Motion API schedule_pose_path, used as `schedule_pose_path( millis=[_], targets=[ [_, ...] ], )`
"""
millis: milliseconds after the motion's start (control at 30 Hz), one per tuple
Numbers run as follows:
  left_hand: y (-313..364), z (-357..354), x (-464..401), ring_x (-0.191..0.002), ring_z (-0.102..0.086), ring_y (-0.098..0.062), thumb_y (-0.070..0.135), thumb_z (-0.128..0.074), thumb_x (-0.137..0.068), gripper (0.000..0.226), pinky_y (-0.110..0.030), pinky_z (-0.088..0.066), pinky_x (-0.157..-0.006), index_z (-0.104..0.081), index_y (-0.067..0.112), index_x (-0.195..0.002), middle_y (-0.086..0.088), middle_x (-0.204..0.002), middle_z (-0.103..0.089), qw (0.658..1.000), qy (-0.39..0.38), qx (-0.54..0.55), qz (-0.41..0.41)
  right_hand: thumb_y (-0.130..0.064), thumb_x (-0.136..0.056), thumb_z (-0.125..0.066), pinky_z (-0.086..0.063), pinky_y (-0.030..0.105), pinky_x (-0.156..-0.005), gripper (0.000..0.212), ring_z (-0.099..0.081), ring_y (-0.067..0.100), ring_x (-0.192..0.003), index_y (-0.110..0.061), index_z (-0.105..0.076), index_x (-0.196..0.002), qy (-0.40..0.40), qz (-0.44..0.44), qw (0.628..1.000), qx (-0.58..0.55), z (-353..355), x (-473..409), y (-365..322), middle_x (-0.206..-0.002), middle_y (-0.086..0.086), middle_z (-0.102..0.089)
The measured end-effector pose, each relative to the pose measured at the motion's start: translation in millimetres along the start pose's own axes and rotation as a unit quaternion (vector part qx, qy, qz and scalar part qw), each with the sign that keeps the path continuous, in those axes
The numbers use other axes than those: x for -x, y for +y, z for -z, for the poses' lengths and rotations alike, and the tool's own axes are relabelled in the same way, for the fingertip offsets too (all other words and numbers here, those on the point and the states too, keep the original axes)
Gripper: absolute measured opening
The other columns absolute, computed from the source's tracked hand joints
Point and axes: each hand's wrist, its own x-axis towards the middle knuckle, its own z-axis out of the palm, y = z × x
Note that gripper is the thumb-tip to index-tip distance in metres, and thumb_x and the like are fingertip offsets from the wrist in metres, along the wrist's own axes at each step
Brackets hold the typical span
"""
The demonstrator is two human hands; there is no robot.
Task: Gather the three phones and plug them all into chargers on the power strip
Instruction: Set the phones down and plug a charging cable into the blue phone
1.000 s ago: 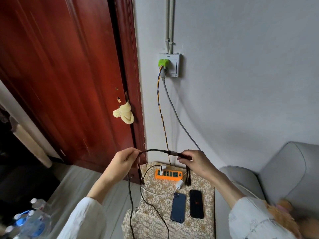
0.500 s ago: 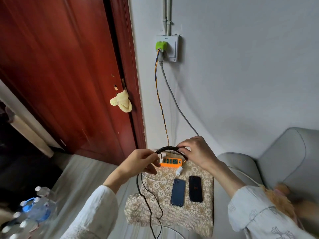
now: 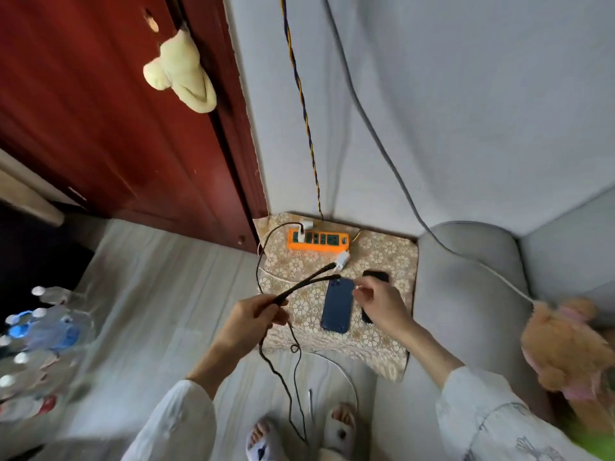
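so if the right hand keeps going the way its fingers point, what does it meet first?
The right hand points left and slightly away, fingertips holding something small and white at the blue phone's top right corner. Going on, it would likely meet that phone first, then the black cable ends; height above the phone is unclear.

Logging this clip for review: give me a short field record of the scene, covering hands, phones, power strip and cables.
left hand: closed on the black cable, its split ends pointing toward the phones
right hand: over the black phone, pinching something small and white
blue phone: flat on the floral cloth, no cable attached
power strip: orange, at the back of the cloth, one white charger plugged in
phones visible: two
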Motion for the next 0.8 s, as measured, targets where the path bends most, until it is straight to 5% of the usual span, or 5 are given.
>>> schedule_pose_path(
  millis=[167, 300, 400, 533, 800],
  targets=[
    [-89.7, -22.2, -41.9, -0.048, -0.057, -0.005, -0.008, -0.042, -0.089, 0.027, -0.014, -0.043, -0.049, -0.056, 0.008, -0.106, -0.008, -0.068, -0.056, 0.995, -0.002, 0.067, 0.067, -0.026, -0.092, -0.048, -0.046, 0.033, -0.086, 0.039, -0.056, 0.029, -0.11, -0.003, -0.051, -0.124, -0.05, -0.192, 0.98, -0.027, -83.1, -63.6, 83.7, -0.124, 0.014, -0.057],
    [-161.7, -28.3, -60.7, -0.051, -0.054, -0.013, 0.017, -0.05, -0.091, 0.015, -0.02, -0.041, -0.048, -0.061, 0.007, -0.095, 0.002, -0.049, -0.051, 0.987, 0.049, 0.093, 0.124, -0.028, -0.089, -0.051, -0.034, 0.03, -0.06, 0.033, -0.053, 0.03, -0.079, 0.005, -0.053, -0.087, -0.009, -0.239, 0.971, -0.018, -135.3, -99.9, 125.8, -0.086, 0.019, -0.057],
    [-195.3, -30.8, -67.4, -0.052, -0.056, -0.015, 0.013, -0.051, -0.09, 0.014, -0.025, -0.043, -0.051, -0.061, 0.004, -0.093, 0.004, -0.045, -0.054, 0.981, 0.067, 0.099, 0.15, -0.045, -0.077, -0.065, -0.048, 0.038, -0.075, 0.064, -0.054, 0.037, -0.098, 0.009, -0.05, -0.108, 0.049, -0.242, 0.969, 0.008, -165.2, -116.0, 137.1, -0.109, 0.022, -0.053],
    [-209.7, -33.8, -74.8, -0.052, -0.06, -0.013, 0.003, -0.046, -0.09, 0.015, -0.029, -0.045, -0.054, -0.059, -0.001, -0.095, -0.008, -0.066, -0.062, 0.979, 0.052, 0.099, 0.172, -0.07, -0.061, -0.064, -0.043, 0.049, -0.091, 0.115, -0.038, 0.036, -0.118, 0.01, -0.025, -0.133, 0.07, -0.271, 0.952, 0.123, -190.9, -127.3, 130.6, -0.131, 0.021, -0.034],
    [-215.1, -31.7, -81.8, -0.06, -0.057, -0.024, -0.001, -0.043, -0.089, 0.019, -0.036, -0.044, -0.063, -0.058, 0.0, -0.102, -0.011, -0.068, -0.059, 0.971, 0.072, 0.12, 0.192, -0.042, -0.054, -0.084, -0.04, 0.051, -0.092, 0.104, -0.039, 0.039, -0.118, 0.001, -0.027, -0.13, 0.105, -0.359, 0.926, 0.044, -191.3, -140.6, 129.7, -0.132, 0.022, -0.035]
  ],
)
